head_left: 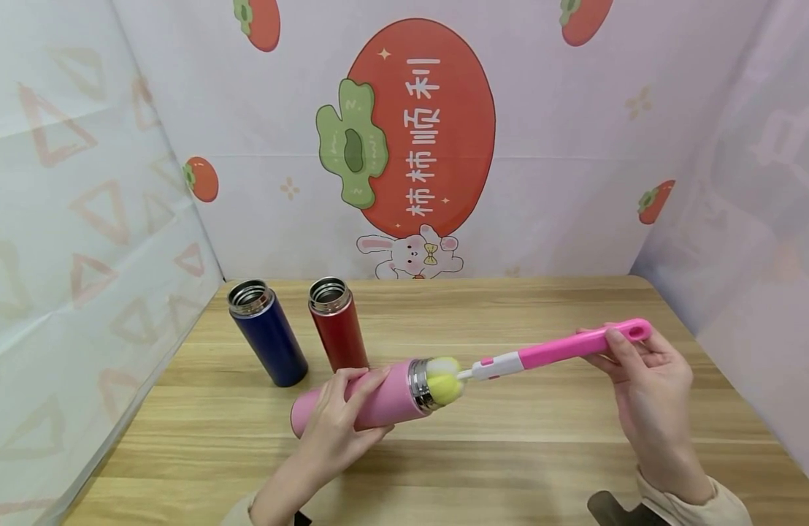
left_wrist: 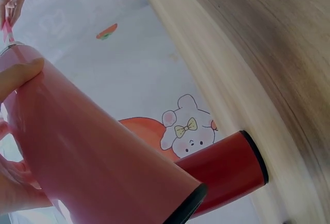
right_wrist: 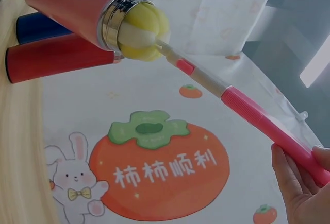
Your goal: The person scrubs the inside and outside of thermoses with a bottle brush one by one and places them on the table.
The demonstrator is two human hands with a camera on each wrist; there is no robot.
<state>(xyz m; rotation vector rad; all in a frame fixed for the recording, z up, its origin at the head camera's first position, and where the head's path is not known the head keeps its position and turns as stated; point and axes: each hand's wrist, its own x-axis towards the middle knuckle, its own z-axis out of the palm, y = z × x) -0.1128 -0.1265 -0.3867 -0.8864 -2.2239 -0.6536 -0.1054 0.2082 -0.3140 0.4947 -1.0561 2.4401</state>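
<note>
My left hand (head_left: 342, 420) grips a pink thermos bottle (head_left: 394, 398) round its body, tilted with its metal mouth toward the right. In my right hand (head_left: 650, 383) is the pink end of a bottle brush (head_left: 562, 348), pinched between thumb and fingers. The brush's yellow and white sponge head (head_left: 445, 381) sits at the bottle's mouth, partly inside the metal rim. The right wrist view shows the sponge (right_wrist: 144, 31) bulging out of the neck. In the left wrist view the pink bottle (left_wrist: 98, 147) fills much of the frame, its dark base toward the camera.
A blue thermos bottle (head_left: 269, 336) and a red thermos bottle (head_left: 339, 329) stand uncapped at the back left of the wooden table (head_left: 510, 453). Behind the table hangs a printed backdrop (head_left: 542, 183) with persimmons and a rabbit; further sheets flank both sides.
</note>
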